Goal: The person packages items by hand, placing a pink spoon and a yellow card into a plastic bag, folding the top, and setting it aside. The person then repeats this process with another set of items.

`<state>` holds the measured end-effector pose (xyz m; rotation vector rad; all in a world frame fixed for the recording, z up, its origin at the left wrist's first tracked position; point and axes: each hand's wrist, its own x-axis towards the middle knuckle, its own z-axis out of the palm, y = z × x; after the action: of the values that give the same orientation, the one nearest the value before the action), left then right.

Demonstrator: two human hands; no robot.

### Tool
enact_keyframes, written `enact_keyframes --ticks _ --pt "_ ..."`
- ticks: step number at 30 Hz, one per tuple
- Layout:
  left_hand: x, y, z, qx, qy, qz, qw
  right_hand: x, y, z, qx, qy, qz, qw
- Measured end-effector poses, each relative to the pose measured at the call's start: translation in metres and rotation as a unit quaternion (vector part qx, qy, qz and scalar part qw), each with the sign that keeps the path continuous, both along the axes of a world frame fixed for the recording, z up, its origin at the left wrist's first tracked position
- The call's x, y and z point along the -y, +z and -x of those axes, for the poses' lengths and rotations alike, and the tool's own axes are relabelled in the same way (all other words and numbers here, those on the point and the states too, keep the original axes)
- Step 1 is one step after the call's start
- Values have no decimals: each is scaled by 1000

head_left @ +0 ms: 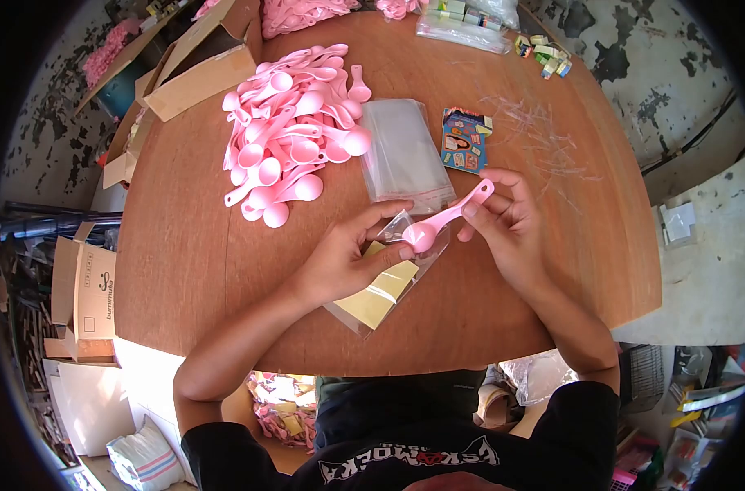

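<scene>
My right hand [503,214] pinches the handle of a pink spoon [447,218], whose bowl points down and left. The bowl lies at the open mouth of a clear plastic bag [407,267]. My left hand [354,250] grips that bag near its mouth, beside the bowl. A yellow card [372,304] shows inside the bag. Just beyond my hands lies a stack of clear bags [398,147], and right of it a small blue printed box [464,143]. A heap of pink spoons [286,135] covers the table's back left.
The brown table [192,286] has a curved edge. Open cardboard boxes [204,82] stand at the back left. Thin plastic strips [544,135] and small packets [544,56] lie on the right. More spoons and cards fill a box [284,405] below the front edge.
</scene>
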<state>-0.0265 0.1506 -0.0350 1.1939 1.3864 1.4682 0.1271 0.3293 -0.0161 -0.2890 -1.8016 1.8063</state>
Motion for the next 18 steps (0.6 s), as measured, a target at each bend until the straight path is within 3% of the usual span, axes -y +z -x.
enact_keyframes --ticks 7,12,18 --pt "0 -2 0 -13 -5 9 1000 9 -4 1 -11 -6 7 1000" --pt "2 4 -1 6 -13 44 999 17 -9 0 -54 -24 -134 989" --pt "2 4 -2 11 -11 42 999 20 1 0 -55 -52 -131 988"
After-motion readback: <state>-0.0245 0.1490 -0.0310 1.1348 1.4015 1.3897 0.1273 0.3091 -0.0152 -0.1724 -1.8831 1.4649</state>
